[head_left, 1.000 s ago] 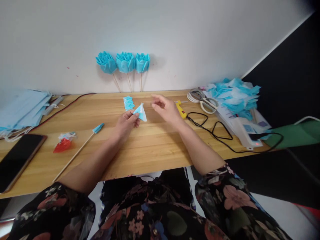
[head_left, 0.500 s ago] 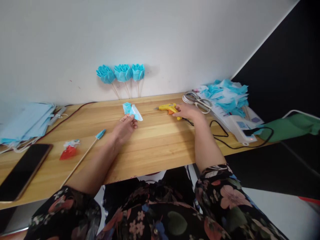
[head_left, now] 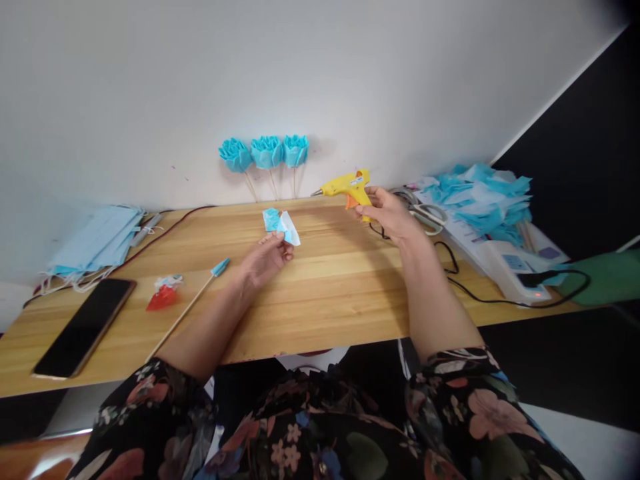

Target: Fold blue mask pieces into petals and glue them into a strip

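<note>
A small folded piece of blue-and-white mask fabric (head_left: 290,230) is pinched in my left hand (head_left: 267,259) above the table. Just behind it, another blue fabric piece (head_left: 271,219) lies on the wood. My right hand (head_left: 393,212) is wrapped round the handle of a yellow glue gun (head_left: 347,185), lifted off the table with its metal nozzle pointing left. To the left of my left forearm lies a wooden stick (head_left: 183,315) with a rolled blue tip (head_left: 221,267). Three blue fabric flowers (head_left: 267,152) on sticks lean against the wall.
Flat blue masks (head_left: 100,240) lie at the left, near a phone (head_left: 85,327) and a red-and-clear small bag (head_left: 163,293). Scissors (head_left: 429,217), a heap of blue fabric cuttings (head_left: 483,197) and a white power strip (head_left: 513,270) occupy the right. The black cord (head_left: 480,297) trails along the table.
My right hand moved from beside the fabric piece to the glue gun, took hold of it and raised it. My left hand keeps the fabric, now turned with more white showing.
</note>
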A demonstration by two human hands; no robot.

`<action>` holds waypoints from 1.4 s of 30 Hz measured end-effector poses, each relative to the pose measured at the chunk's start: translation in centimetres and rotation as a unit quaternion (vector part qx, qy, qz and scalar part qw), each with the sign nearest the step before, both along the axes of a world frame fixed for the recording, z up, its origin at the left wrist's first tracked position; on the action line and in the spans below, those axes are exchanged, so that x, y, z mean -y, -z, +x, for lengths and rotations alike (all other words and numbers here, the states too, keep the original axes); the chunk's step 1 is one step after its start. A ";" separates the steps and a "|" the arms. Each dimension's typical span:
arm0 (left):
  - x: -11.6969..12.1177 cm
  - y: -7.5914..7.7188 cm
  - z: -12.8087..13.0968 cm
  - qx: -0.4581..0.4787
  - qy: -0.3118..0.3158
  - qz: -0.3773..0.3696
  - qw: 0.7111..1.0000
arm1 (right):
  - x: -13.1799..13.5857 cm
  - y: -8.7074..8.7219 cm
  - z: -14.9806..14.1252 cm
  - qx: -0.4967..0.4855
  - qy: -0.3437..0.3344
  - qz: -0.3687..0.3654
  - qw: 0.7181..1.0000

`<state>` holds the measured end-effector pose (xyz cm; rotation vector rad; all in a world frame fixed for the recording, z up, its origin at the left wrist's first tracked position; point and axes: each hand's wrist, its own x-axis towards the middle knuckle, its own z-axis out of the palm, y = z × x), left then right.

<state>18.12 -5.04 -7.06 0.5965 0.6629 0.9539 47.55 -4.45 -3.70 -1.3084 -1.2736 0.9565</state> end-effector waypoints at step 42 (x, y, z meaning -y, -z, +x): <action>-0.5 0.6 -0.4 0.026 0.038 -0.027 0.999 | 3.2 0.8 -4.7 0.125 -0.134 0.068 0.981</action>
